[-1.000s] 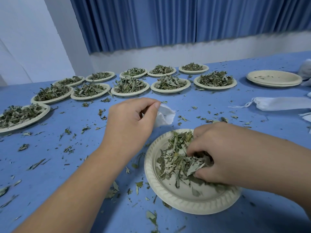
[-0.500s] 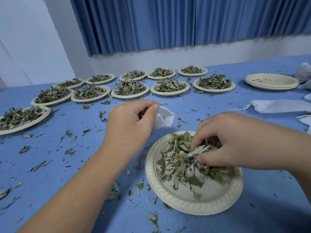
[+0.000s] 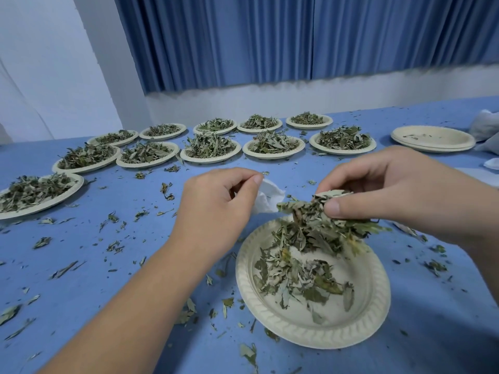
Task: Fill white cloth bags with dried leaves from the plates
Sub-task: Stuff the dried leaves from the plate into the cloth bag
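I saw right hand (image 3: 391, 190) clamped on clump of dried leaves (image 3: 321, 222), raised just above plate (image 3: 378, 298) by near edge of table (image 3: 445, 333). Left hand (image 3: 216, 211) just beside, fingers curled, pinching white cloth bag (image 3: 272, 194); bag near clump, contact unclear. Loose leaves lay on plate. Beyond, filled plates (image 3: 210, 160) ranged along far edge; empty stack (image 3: 432, 145) toward far right corner.

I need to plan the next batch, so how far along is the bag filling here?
Done: a stack of emptied plates sits far right. In hand: the left hand holds a white cloth bag while the right hand pinches a clump of dried leaves above the near plate, which has leaves left on it. Left: two rows of heaped plates behind, plus one far left, look untouched.
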The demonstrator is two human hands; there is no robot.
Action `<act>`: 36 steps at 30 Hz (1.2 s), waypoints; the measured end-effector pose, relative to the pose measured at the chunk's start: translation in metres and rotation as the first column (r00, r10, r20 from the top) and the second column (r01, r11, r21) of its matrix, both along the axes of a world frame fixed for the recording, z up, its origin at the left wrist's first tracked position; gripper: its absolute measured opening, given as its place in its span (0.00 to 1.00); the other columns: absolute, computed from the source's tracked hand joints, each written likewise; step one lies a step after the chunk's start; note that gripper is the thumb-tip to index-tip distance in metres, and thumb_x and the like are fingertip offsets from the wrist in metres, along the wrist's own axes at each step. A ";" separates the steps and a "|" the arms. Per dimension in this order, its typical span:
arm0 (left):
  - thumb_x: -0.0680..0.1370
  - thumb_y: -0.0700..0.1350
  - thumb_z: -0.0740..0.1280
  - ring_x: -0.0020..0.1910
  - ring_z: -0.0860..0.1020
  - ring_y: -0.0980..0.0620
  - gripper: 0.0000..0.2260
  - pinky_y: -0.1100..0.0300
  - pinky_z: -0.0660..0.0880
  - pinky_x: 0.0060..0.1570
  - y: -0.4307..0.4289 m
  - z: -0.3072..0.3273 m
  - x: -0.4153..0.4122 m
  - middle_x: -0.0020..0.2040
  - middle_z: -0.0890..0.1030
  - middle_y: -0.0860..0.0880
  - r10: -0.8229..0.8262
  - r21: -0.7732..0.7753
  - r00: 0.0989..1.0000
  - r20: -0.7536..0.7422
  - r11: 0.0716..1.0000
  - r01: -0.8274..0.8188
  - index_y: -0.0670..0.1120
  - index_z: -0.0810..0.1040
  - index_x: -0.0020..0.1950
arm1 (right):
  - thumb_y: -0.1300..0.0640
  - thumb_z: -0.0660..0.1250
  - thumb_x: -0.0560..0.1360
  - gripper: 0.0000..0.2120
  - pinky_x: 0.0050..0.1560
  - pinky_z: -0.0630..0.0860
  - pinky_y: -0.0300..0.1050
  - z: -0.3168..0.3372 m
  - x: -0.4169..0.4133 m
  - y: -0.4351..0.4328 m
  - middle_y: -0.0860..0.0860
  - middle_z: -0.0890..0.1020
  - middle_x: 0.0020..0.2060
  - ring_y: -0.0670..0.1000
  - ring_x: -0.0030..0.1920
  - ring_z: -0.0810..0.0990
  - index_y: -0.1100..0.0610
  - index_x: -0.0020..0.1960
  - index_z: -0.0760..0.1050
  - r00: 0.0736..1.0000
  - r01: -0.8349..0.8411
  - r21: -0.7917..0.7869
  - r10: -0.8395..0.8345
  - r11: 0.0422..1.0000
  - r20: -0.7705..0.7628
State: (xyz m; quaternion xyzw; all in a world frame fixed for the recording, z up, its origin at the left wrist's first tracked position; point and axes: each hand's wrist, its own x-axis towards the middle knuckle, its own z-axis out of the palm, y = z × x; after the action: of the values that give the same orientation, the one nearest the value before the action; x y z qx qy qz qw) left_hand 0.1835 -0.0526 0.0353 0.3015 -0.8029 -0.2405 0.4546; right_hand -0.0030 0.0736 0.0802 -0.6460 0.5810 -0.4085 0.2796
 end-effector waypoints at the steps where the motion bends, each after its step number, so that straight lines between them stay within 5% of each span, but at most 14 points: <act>1: 0.78 0.47 0.67 0.38 0.79 0.59 0.05 0.63 0.75 0.39 0.000 0.000 0.000 0.37 0.81 0.63 -0.003 0.003 1.000 0.005 1.000 0.003 0.54 0.83 0.47 | 0.47 0.75 0.59 0.13 0.39 0.76 0.34 -0.001 0.002 -0.001 0.51 0.85 0.36 0.44 0.35 0.80 0.49 0.43 0.84 1.000 0.005 0.000 -0.005 1.000 0.009; 5: 0.78 0.48 0.67 0.40 0.79 0.62 0.05 0.65 0.75 0.41 0.002 0.000 -0.001 0.39 0.80 0.68 -0.026 0.015 0.999 0.024 1.000 0.026 0.55 0.83 0.48 | 0.48 0.74 0.59 0.12 0.34 0.73 0.31 -0.003 0.006 -0.004 0.49 0.82 0.31 0.42 0.32 0.77 0.50 0.41 0.84 0.999 0.021 -0.013 -0.021 1.000 0.047; 13: 0.78 0.48 0.67 0.39 0.79 0.62 0.07 0.67 0.76 0.40 0.003 0.000 -0.001 0.39 0.83 0.62 -0.055 0.044 0.997 0.047 0.998 0.053 0.53 0.85 0.51 | 0.45 0.74 0.56 0.17 0.37 0.75 0.35 -0.006 0.005 -0.008 0.58 0.84 0.37 0.48 0.35 0.78 0.51 0.43 0.84 0.991 0.087 -0.025 -0.084 0.996 0.102; 20: 0.78 0.47 0.68 0.36 0.80 0.54 0.07 0.55 0.76 0.41 0.007 -0.001 -0.005 0.38 0.83 0.52 -0.150 0.070 0.983 0.103 0.987 0.143 0.54 0.85 0.43 | 0.53 0.73 0.64 0.07 0.34 0.74 0.34 -0.013 0.013 -0.014 0.56 0.83 0.36 0.46 0.33 0.77 0.50 0.41 0.84 0.984 0.136 0.011 -0.137 0.991 0.116; 22: 0.78 0.48 0.68 0.35 0.80 0.51 0.06 0.55 0.77 0.39 0.009 0.000 -0.006 0.37 0.83 0.49 -0.155 0.124 0.985 0.070 0.981 0.146 0.55 0.84 0.42 | 0.52 0.73 0.64 0.07 0.36 0.75 0.36 -0.015 0.014 -0.016 0.56 0.84 0.38 0.46 0.34 0.78 0.50 0.42 0.84 0.981 0.151 -0.011 -0.148 0.988 0.122; 27: 0.77 0.46 0.69 0.27 0.77 0.63 0.10 0.73 0.69 0.28 0.015 0.002 -0.010 0.30 0.82 0.58 -0.188 0.299 0.978 -0.089 0.932 0.206 0.59 0.84 0.39 | 0.51 0.73 0.64 0.07 0.41 0.76 0.47 -0.021 0.020 -0.019 0.57 0.84 0.38 0.50 0.36 0.78 0.48 0.43 0.83 0.977 0.177 -0.049 -0.170 0.983 0.127; 36: 0.77 0.43 0.69 0.21 0.67 0.60 0.06 0.71 0.63 0.22 0.019 0.005 -0.013 0.19 0.71 0.55 -0.186 0.534 0.943 -0.277 0.786 0.312 0.49 0.86 0.44 | 0.47 0.71 0.64 0.04 0.37 0.73 0.43 -0.027 0.028 -0.019 0.48 0.82 0.32 0.47 0.31 0.77 0.41 0.38 0.82 0.953 0.269 -0.213 -0.291 0.939 -0.084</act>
State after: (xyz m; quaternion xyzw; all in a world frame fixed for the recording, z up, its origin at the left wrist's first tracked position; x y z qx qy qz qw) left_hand 0.1701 -0.0333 0.0401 0.2874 -0.6740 -0.5579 0.3897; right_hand 0.0247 0.0542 0.0535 -0.6036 0.6383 -0.4627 0.1190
